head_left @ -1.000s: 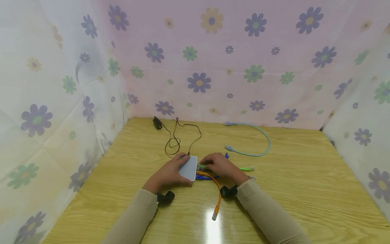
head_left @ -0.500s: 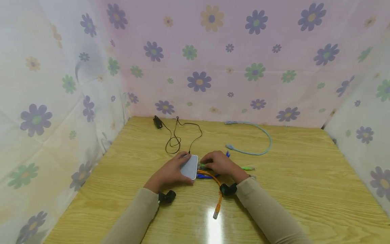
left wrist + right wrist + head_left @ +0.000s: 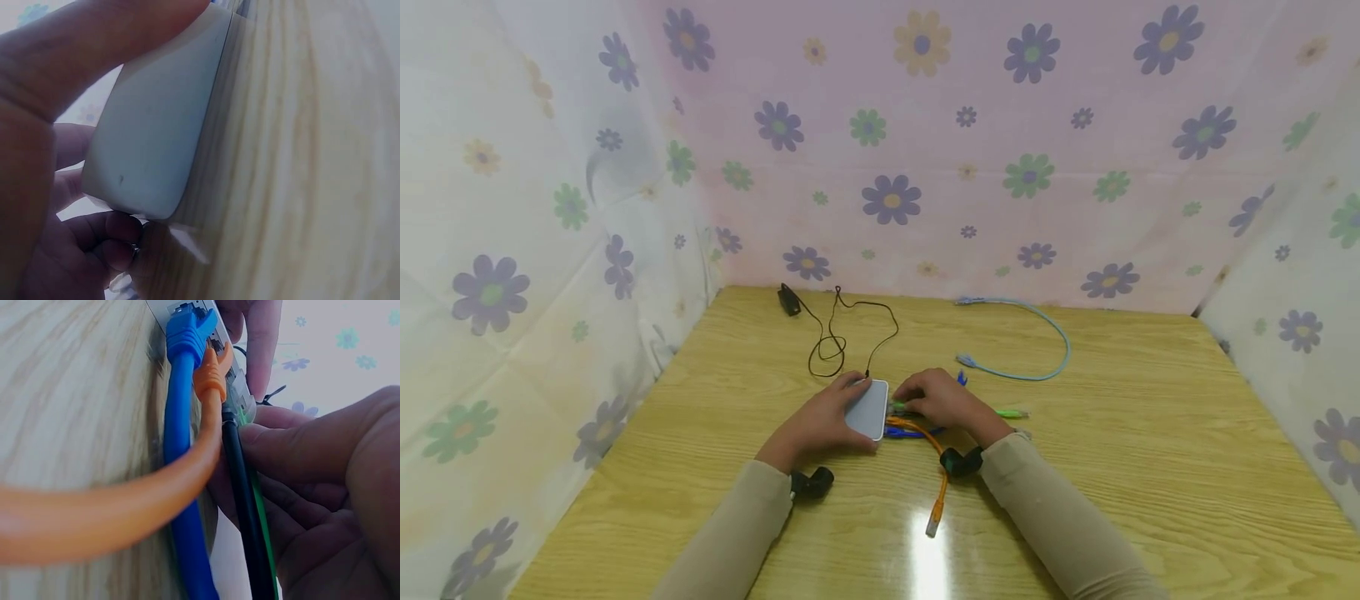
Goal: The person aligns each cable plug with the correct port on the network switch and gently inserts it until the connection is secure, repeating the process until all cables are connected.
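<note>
My left hand [image 3: 820, 425] grips a small white-grey network switch [image 3: 867, 412] that lies on the table, its thumb along the near side and its fingers at the far side. The switch's smooth side [image 3: 156, 125] fills much of the left wrist view. At its port side, my right hand [image 3: 946, 404] pinches a green network cable [image 3: 1011, 414] near the plug. In the right wrist view, a blue cable [image 3: 181, 394], an orange cable [image 3: 209, 425] and a black cable [image 3: 244, 494] run from the ports, beside the thumb. The green plug is partly hidden by the fingers.
A thin black power lead [image 3: 880, 340] runs from the switch's far side to a black adapter [image 3: 789, 300] at the back left. Behind the right hand, a light-blue network cable [image 3: 1067, 346] lies curved. The orange cable's loose plug [image 3: 934, 521] points toward the front. Flowered cloth [image 3: 891, 200] hangs round the table.
</note>
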